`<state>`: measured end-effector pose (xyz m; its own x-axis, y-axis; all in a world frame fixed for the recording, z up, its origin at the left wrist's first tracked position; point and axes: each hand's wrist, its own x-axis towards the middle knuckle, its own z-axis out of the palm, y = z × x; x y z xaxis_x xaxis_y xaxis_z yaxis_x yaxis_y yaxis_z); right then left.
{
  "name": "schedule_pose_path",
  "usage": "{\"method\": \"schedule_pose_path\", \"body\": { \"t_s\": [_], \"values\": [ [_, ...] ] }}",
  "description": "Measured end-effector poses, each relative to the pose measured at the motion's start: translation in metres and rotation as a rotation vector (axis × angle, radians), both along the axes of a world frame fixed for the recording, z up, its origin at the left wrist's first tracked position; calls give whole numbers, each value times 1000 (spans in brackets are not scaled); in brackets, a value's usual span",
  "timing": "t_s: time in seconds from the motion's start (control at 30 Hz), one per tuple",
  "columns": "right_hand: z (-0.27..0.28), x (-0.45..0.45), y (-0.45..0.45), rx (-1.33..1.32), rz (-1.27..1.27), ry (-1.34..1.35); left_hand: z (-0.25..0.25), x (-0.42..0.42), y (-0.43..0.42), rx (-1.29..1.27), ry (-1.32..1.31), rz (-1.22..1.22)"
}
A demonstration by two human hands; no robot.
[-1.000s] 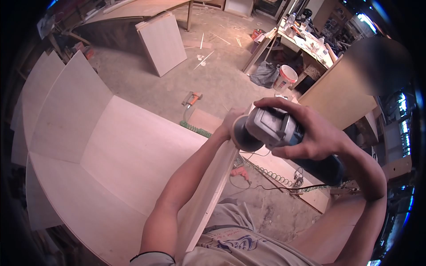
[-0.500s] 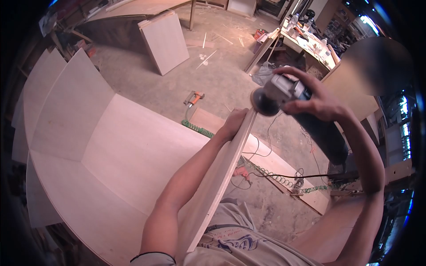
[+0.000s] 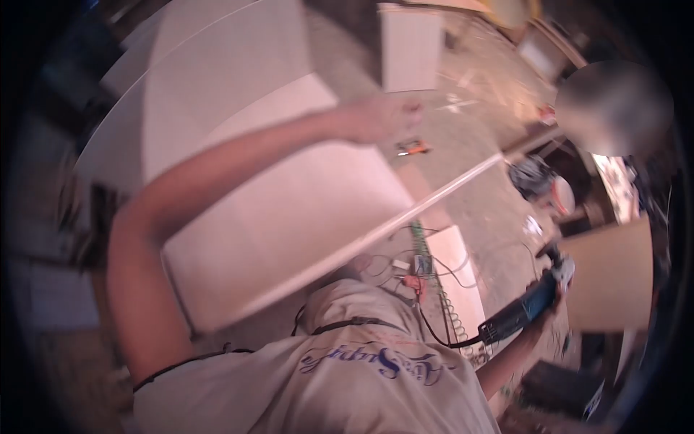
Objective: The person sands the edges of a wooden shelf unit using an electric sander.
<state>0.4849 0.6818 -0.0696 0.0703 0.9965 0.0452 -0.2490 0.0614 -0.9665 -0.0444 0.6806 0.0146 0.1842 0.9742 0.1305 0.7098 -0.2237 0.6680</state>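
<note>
My left hand point(image 3: 390, 118) is raised over the pale wooden panels, its fingers curled together and blurred; whether anything is in them cannot be made out. Low at the right, my right hand point(image 3: 555, 298) grips a blue and black power sander point(image 3: 524, 305) near its metal head. The sander hangs away from the wood, with its cable running left past my shirt. Between the two hands, a pale board point(image 3: 289, 239) lies tilted, its long edge running diagonally up to the right. Larger curved pale panels point(image 3: 224, 79) stand behind it.
An orange tool point(image 3: 413, 149) and a red tool point(image 3: 414, 284) lie on the floor near a green coiled hose point(image 3: 423, 253). A white bucket point(image 3: 562, 195) and a dark bag point(image 3: 530, 177) are at the right. A pale panel point(image 3: 410, 54) stands farther back.
My left hand has let go of the board's edge and lifted away. The sander has left the edge and moved down in my right hand. The view has turned, and the board now lies more tilted.
</note>
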Motion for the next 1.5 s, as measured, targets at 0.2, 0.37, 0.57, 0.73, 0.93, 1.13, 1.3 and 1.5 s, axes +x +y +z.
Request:
{"method": "schedule_pose_path", "body": {
  "t_s": [0.2, 0.37, 0.57, 0.73, 0.93, 1.13, 1.3, 1.5],
  "values": [
    [-123, 91, -18, -326, 115, 131, 63, 4, -177, 12, 223, 444],
    [-188, 137, -58, -513, 222, 255, 11, 118, -360, 53, 289, 767],
    [-230, 121, -114, -677, 430, 435, -206, 290, -516, -433, -652, 855],
    [-225, 75, -159, -694, 624, 525, -433, 385, -653, -613, -1025, 1449],
    [-221, 44, -218, -710, 693, 573, -469, 450, -768, -1119, -855, 1517],
    [-222, 47, -291, -735, 837, 667, -480, 450, -843, -666, -1143, 1761],
    [-217, 48, -353, -772, 704, 534, -494, 465, -892, -599, -1049, 1717],
    [-275, 77, -381, -857, 693, 373, -489, 523, -885, -1180, -710, 1398]
  ]
}}
